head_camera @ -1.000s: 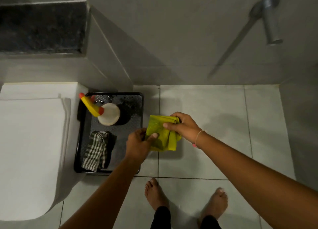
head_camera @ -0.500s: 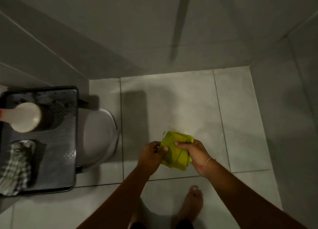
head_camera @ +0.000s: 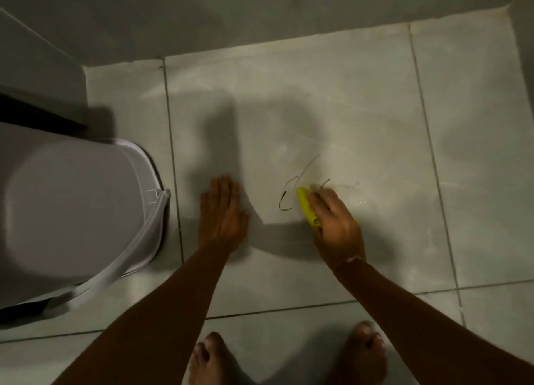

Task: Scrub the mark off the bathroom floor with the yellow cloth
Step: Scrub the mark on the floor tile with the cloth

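Observation:
A thin dark scribbled mark loops across a pale floor tile. My right hand presses the folded yellow cloth flat on the floor, right over the mark's right part; only the cloth's left edge shows from under my fingers. The mark's left loop lies bare beside the cloth. My left hand rests palm-down on the tile to the left of the mark, fingers spread, holding nothing.
The white toilet fills the left side, close to my left arm. Grey walls close the floor at the top and the right corner. My two bare feet stand on the tiles at the bottom edge.
I have come down to the floor. Both hands held the cloth in the air before; now the left hand has let go and lies on the tile, and the right presses the cloth on the mark.

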Available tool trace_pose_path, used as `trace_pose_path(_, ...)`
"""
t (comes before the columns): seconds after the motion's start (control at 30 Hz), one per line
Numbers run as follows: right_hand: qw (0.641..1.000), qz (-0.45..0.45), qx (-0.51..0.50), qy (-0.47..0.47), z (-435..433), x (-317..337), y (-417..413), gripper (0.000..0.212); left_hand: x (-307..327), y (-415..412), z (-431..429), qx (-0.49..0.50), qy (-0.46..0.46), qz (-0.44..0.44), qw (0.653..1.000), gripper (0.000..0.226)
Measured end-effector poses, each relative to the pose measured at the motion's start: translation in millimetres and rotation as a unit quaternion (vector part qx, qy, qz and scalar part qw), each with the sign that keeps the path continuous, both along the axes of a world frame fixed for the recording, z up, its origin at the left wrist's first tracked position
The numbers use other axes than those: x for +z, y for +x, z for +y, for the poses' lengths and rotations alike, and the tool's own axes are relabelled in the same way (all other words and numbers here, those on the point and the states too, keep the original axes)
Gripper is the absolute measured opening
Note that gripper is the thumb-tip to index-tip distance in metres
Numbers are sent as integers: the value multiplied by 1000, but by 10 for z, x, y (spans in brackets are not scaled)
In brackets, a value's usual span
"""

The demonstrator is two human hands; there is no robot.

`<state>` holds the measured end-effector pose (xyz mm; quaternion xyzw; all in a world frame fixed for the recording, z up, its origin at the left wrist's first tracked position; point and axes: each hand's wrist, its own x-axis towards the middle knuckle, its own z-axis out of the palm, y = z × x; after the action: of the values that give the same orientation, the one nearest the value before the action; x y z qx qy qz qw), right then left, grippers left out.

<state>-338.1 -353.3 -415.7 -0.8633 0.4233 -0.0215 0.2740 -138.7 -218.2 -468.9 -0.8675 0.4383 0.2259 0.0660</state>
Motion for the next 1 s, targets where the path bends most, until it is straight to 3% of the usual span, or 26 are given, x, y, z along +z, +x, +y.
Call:
trace_pose_path(0.13,975,46,185,-115,151,-330,-57,51,-200,-83,16,20,-63,-9,998,74)
trace_pose_path(0.2,961,108,225,-116,176,-370,-147,54,-241,-77,33,22,-70,-9,997,74)
trace_pose_path(0.37,981,178,64,-42,-273,-454,491,65,-295,-28,61,10,-75,2,997,75)
trace_pose_path(0.4,980,177,79,-33,-301,-464,647,67,-300,-21,65,9,-79,0,997,75)
trace_pose_path(0.53,936,133,320,-69,-45,-350,363,63,-285,6,57,-6,-83,3,997,75)
trace_pose_path(0.6,949,125,282,-72,-37,-233,30,56,-277,45,61,-16,-75,7,997,77)
trace_pose_path(0.73,975,185,125,-3,-290,-346,357,70,-300,99,61,-42,-80,1,996,78)
trace_pose_path(0.8,964,172,200,27,-172,-373,538,65,-301,97,70,-43,-85,-4,995,78)
trace_pose_path(0.9,930,102,353,-10,-51,-295,204,58,-285,87,58,-40,-87,-7,995,77)
trace_pose_path(1.0,968,120,218,-26,-264,-333,104,60,-284,83,68,-43,-86,-4,995,78)
